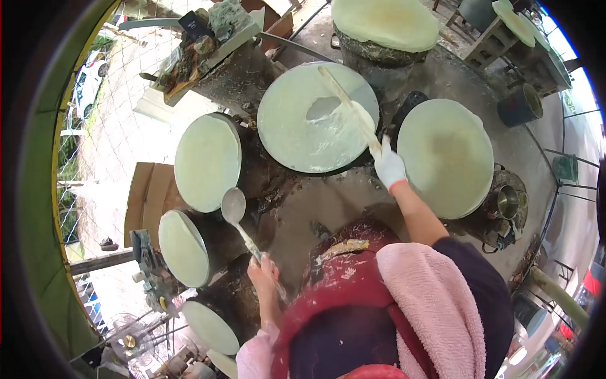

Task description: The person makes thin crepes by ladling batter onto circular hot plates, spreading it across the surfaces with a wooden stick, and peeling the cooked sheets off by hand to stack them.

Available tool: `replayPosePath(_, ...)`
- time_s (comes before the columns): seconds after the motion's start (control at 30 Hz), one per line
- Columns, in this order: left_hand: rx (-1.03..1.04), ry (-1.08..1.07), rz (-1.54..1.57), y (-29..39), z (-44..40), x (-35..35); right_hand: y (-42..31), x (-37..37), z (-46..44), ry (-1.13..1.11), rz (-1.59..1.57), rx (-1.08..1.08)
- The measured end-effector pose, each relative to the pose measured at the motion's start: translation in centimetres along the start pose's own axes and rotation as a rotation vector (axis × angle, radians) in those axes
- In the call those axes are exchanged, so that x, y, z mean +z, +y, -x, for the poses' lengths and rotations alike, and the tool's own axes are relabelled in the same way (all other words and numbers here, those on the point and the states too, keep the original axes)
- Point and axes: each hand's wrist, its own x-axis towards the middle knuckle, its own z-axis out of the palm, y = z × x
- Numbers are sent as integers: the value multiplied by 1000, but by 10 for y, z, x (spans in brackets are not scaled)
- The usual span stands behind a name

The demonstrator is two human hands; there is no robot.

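My left hand (263, 273), bare, is closed round the handle of a ladle (233, 206). The ladle's round bowl points away from me, beside the lower edge of a pale round sheet (209, 163) at the left. My right hand (389, 167), in a white glove, grips a long wooden spreader (346, 101) coated with pale batter. The spreader reaches over the central round griddle (284, 120), which is covered with wet, pale green batter. A darker bare-looking patch (323, 108) shows in that batter, left of the spreader.
More round pale sheets lie around me: one at the right (445, 158), one at the far side (385, 22), others at the lower left (183, 248). A metal pot (507, 202) and a dark bucket (521, 105) stand at the right. Cardboard (151, 196) leans at the left.
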Motion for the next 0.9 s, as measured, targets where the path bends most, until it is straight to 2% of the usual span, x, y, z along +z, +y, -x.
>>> replayPosePath(0.17, -12, 77, 21, -13, 16, 0, -41, -35, -137, 83, 194, -28)
replayPosePath(0.3, -12, 102, 8, -13, 33, -3, -85, -53, -173, 125, 206, -55)
replayPosePath(0.4, 2, 89, 14, -16, 24, -10, -93, -38, -112, 51, -30, -380)
replayPosePath(0.47, 27, 61, 36, -15, 14, -16, -71, -14, -63, 219, -139, -517)
replayPosePath(0.53, 83, 25, 67, -5, 1, -17, -31, 9, -26, 313, -651, -526)
replayPosePath(0.57, 90, 10, 79, 2, -4, -16, -3, 21, -12, 405, -661, -421)
replayPosePath(0.63, 94, -48, 99, 5, -23, -19, 28, 46, 25, 297, -853, -96)
replayPosePath(0.67, 98, -83, 113, 7, -35, -15, 36, 51, 41, 94, -1026, 117)
replayPosePath(0.7, 81, -108, 131, 14, -41, -12, 14, 39, 64, 19, -1104, 175)
replayPosePath(0.73, 59, -149, 150, 19, -47, -12, -4, 18, 87, -221, -1198, 307)
replayPosePath(0.8, 21, -223, 200, 30, -58, -8, -3, 28, 82, -242, -1206, 153)
replayPosePath(0.83, 30, -242, 225, 36, -59, -5, 1, 27, 75, -76, -998, 54)
replayPosePath(0.9, 60, -253, 206, 33, -67, -4, 8, 13, 68, 3, -1048, 144)
